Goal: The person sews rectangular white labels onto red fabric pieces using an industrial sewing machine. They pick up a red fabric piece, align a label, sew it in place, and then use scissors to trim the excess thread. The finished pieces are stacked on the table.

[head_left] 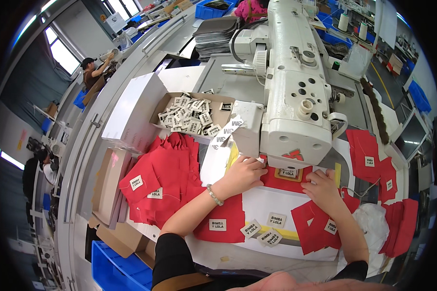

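Under the head of a white sewing machine [294, 106], a red fabric piece [277, 182] lies with a tan frame and a printed patch [288, 172] on it. My left hand [245, 172], fingers curled, holds its left side against the bed. My right hand [320, 186] has bent fingers closed on its right side. Below them lie several loose square labels [277, 219] on white card and yellow tape. Red pieces with sewn-on labels lie at the left [162, 179], lower middle [218, 237] and right [313, 235].
A box of labels [189, 111], a white carton [131, 106], an empty tray [107, 189] and a blue bin [119, 266] are at left. Red stacks [400, 228] and crumpled plastic [369, 228] are at right. Co-workers [94, 77] work behind, near grey sheet stacks [213, 36].
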A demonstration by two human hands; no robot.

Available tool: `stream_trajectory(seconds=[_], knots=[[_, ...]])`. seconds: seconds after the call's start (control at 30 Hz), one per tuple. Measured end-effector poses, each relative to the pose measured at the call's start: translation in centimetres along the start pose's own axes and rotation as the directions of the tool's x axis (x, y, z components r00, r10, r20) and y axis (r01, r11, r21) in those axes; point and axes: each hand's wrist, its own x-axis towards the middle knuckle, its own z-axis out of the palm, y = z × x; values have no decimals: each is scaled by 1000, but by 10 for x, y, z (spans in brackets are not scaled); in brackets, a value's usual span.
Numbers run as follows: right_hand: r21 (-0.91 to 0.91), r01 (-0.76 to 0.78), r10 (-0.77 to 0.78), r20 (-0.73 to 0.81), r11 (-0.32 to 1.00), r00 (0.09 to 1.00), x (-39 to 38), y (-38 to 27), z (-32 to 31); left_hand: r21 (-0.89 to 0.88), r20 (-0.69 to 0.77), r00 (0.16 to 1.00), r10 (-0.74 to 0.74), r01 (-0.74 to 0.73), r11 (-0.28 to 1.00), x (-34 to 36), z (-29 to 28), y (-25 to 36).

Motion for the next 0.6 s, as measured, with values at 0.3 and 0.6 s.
stream_trajectory(seconds=[0.3, 0.6], knots=[[-26, -5, 5, -13, 1000, 1000, 2, 5, 17, 47, -34, 996, 83, -82, 996, 3, 11, 6], [269, -162, 183, -55, 949, 982, 4, -1, 2, 316, -93, 981, 169, -132, 940, 5, 35, 21]])
